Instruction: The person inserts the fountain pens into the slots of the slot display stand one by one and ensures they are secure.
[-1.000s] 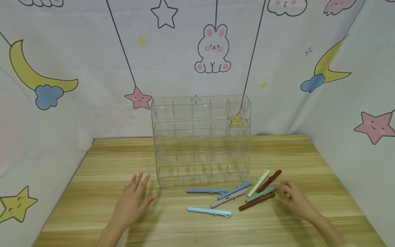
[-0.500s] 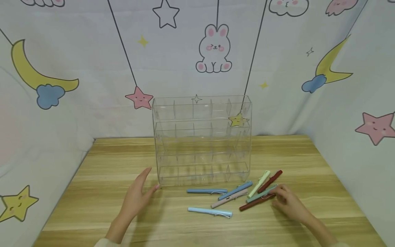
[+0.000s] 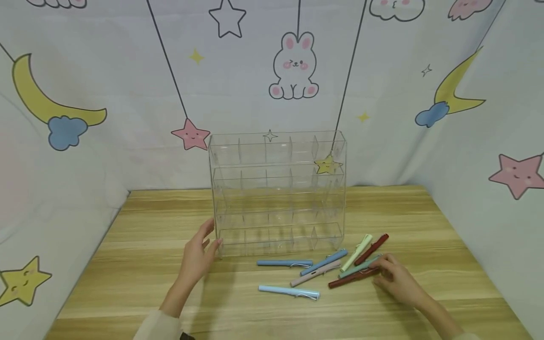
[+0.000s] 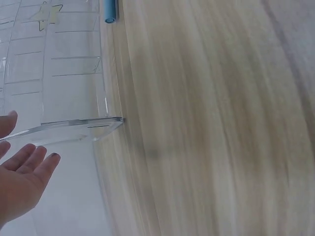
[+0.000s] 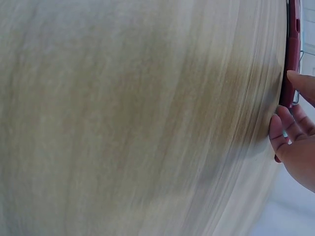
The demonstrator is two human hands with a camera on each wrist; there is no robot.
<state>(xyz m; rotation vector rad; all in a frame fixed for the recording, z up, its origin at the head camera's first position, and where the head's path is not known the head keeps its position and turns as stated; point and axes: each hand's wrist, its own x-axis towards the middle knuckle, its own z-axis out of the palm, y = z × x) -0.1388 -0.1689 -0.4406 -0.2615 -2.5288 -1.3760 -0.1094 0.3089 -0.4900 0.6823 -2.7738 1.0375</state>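
My left hand [image 3: 196,259] is at the lower left side of a clear acrylic rack [image 3: 255,239] with divided tiers. Its thumb tip is by the front edge and the fingers lie along the outer side; in the left wrist view the side panel [image 4: 74,123] runs between thumb and loosely bent fingers. Over on the right, my right hand [image 3: 400,282] pinches the clip end of a dark red pen [image 3: 349,280] between thumb and fingers, the pen low over the table. A muted green pen [image 3: 356,267] lies right beside it, its end partly behind the fingers.
Around them on the wooden table [image 3: 238,316] lie a pale yellow-green pen [image 3: 356,253], a second dark red pen [image 3: 372,249], a grey-pink pen [image 3: 312,275], two blue pens [image 3: 278,263] and a light blue pen [image 3: 282,290]. A printed cloth [image 3: 238,85] hangs behind the rack.
My left hand has moved forward and right to the rack's side, its fingers going behind the front edge. The right hand has closed in on the dark red pen, which has shifted slightly.
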